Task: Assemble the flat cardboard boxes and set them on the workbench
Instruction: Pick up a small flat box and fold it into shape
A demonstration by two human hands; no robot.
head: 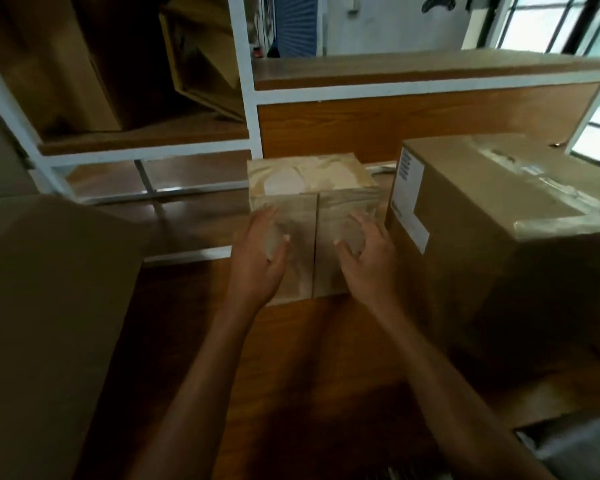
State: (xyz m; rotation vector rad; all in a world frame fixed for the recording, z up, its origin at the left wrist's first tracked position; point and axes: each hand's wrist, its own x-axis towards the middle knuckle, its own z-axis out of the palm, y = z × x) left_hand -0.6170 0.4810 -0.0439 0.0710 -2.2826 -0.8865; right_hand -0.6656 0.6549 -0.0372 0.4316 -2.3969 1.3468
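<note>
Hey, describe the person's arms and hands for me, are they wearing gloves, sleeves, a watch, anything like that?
Both the left hand and the right hand are bare, with no gloves. No rings, watch or wristbands show, though the picture is somewhat blurred. Both forearms are uncovered as far as the bottom edge of the picture, so no sleeve is in view.

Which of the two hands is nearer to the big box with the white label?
Right. The right hand rests on the small taped box, just beside the big box; the left hand lies farther away, across the flap seam.
</note>
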